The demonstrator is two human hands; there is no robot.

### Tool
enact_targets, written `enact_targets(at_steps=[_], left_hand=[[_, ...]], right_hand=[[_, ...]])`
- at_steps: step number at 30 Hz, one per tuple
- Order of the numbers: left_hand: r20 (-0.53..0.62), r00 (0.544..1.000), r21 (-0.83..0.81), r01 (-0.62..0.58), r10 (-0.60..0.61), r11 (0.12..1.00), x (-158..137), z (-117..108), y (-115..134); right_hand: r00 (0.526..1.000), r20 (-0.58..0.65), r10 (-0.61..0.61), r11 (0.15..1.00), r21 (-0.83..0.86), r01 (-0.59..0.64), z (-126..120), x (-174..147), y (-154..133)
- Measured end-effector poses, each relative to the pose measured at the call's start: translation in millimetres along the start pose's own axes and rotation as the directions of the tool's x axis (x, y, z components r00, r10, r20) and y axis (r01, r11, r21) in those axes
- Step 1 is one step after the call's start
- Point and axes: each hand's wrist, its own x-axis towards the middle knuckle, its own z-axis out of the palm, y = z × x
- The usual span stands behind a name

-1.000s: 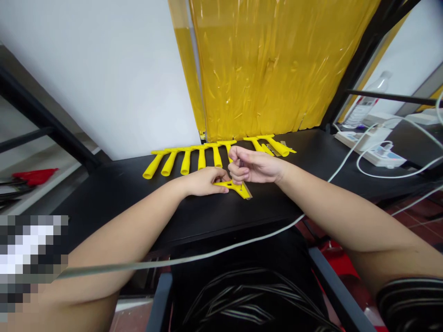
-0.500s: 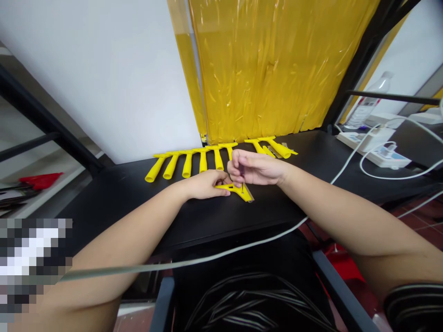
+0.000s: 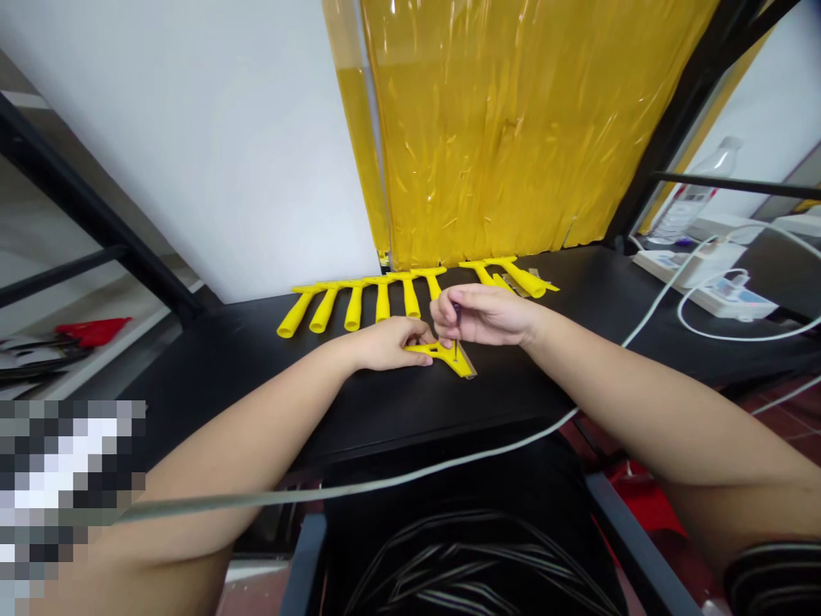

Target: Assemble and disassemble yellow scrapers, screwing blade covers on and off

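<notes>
Low over the black tabletop, my left hand (image 3: 390,344) is closed round the handle of a yellow scraper (image 3: 457,363). The scraper lies with its wide head toward the right, a thin blade strip along its edge. My right hand (image 3: 488,315) pinches a small screwdriver (image 3: 456,349) with a dark handle. It stands nearly upright, its thin shaft reaching down to a screw spot on the scraper head. Fingers partly hide the screwdriver's handle. Behind my hands lies a row of several similar yellow scrapers (image 3: 352,308).
More yellow scrapers (image 3: 522,278) lie at the back right. A white power strip (image 3: 711,287) with cables and a plastic bottle (image 3: 696,192) stand to the right. A white cable (image 3: 442,464) hangs across in front of me. Black frame posts (image 3: 121,231) flank the table.
The whole view has shifted slightly. My right fingers have moved a little on the screwdriver, and more of its dark handle shows. My left hand keeps hold of the scraper.
</notes>
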Motion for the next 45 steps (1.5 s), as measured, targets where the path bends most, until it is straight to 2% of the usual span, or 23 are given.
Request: enact_targets(at_steps=[6, 11, 14, 17, 21, 26, 33, 37, 41, 45], left_hand=[[0.011, 1.0, 0.01, 0.004, -0.004, 1.0, -1.5, -0.6, 1.6], [0.012, 1.0, 0.0, -0.005, 0.005, 1.0, -1.6, -0.3, 1.1], [0.031, 0.999, 0.005, 0.017, -0.017, 1.0, -2.8, -1.9, 5.1], [0.029, 0.999, 0.015, 0.039, -0.039, 0.999, -3.9, -3.1, 8.5], [0.016, 1.0, 0.008, 0.025, -0.025, 1.0, -3.2, -2.3, 7.1], [0.013, 1.0, 0.021, 0.014, -0.015, 1.0, -2.0, -1.5, 4.8], [0.016, 1.0, 0.024, 0.019, -0.019, 1.0, -2.1, -1.9, 4.7], [0.007, 1.0, 0.018, -0.003, 0.003, 1.0, -1.0, -0.1, -0.1], [0.005, 1.0, -0.01, -0.009, 0.009, 1.0, -1.8, 0.0, 0.4], [0.01, 1.0, -0.019, 0.009, -0.008, 1.0, -3.5, -2.4, 5.4]], right_hand=[[0.999, 0.006, 0.038, 0.998, 0.048, -0.039, 0.7, -2.5, -2.0], [1.0, -0.005, 0.015, 0.999, -0.028, -0.015, -1.5, -4.1, -4.6], [0.998, -0.002, 0.062, 0.997, -0.044, -0.062, -3.8, -3.8, -4.6], [0.994, 0.004, 0.106, 0.994, 0.01, -0.106, -2.6, -4.4, -4.5], [0.998, -0.042, 0.049, 0.998, 0.039, -0.047, -0.7, -4.4, -4.0], [0.993, -0.12, -0.002, 1.0, -0.022, 0.0, -6.7, -0.3, -0.9], [0.994, -0.099, 0.053, 0.998, 0.043, -0.049, -1.1, -1.1, -2.6], [0.992, -0.125, 0.015, 0.998, 0.06, -0.008, 0.6, -2.3, -5.5], [0.996, -0.087, 0.002, 1.0, 0.008, -0.001, -2.8, -2.0, -4.5], [0.998, -0.035, 0.049, 0.998, -0.048, -0.051, -4.3, -1.7, -2.5]])
